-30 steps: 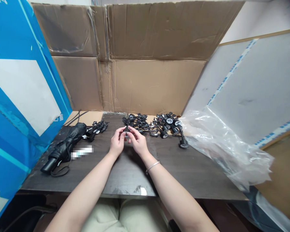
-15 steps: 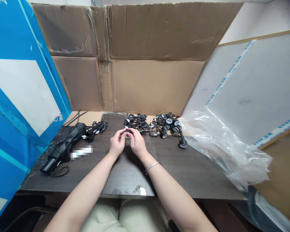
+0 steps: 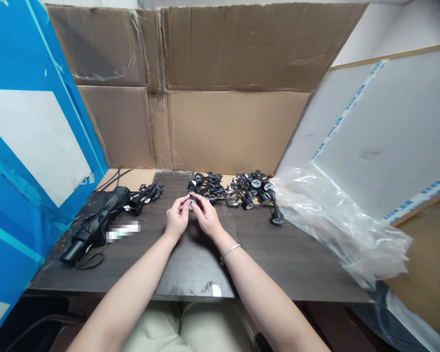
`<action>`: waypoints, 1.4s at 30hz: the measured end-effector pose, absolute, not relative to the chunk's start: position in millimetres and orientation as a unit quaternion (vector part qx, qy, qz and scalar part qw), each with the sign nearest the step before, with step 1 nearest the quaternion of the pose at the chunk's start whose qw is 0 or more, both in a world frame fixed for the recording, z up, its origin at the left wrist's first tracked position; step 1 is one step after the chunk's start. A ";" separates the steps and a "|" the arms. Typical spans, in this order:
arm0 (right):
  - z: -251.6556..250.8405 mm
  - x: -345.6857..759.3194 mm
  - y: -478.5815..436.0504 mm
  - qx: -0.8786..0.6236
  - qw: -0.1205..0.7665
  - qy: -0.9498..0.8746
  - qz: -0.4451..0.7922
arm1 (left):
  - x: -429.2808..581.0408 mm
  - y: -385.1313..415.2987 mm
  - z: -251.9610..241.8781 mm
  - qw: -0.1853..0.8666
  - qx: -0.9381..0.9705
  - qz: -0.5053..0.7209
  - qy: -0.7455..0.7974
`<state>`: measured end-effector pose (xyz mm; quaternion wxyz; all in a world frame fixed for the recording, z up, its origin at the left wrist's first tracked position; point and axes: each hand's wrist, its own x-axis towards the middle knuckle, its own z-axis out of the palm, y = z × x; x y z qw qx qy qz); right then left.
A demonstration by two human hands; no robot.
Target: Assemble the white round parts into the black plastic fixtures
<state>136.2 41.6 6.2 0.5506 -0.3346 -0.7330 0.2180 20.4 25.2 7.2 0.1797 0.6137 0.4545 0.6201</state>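
My left hand [image 3: 176, 218] and my right hand [image 3: 207, 216] meet over the middle of the dark table. Pinched between their fingertips is a small part with a pale round face [image 3: 192, 203], mostly hidden by the fingers. Just beyond my hands lies a pile of black parts with thin stems [image 3: 213, 184]. Farther right is a second heap of black round-headed parts [image 3: 255, 184], some showing pale ring-shaped faces. One such black part [image 3: 277, 215] lies apart at the heap's near right side.
A folded black umbrella [image 3: 100, 220] lies on the left, beside a pixelated strip [image 3: 123, 231] and a small black cluster [image 3: 146, 195]. Clear plastic sheeting [image 3: 337, 215] drapes over the table's right side. A cardboard wall [image 3: 234, 127] stands behind.
My fingers have shifted slightly around the small part, and its pale face shows at a different angle. The piles stay as they were.
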 end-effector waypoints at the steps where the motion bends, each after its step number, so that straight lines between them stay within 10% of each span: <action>1: 6.5 136.4 41.8 -0.334 0.551 -0.730 0.226 | 20.3 25.4 6.8 0.181 0.613 0.621 0.453; 11: 9.5 136.9 39.0 -0.303 0.535 -0.674 0.409 | 15.6 30.9 0.8 0.197 0.606 0.628 0.446; 42: 1.8 131.5 44.5 -0.317 0.603 -0.614 0.399 | 19.9 27.5 3.5 0.263 0.588 0.623 0.443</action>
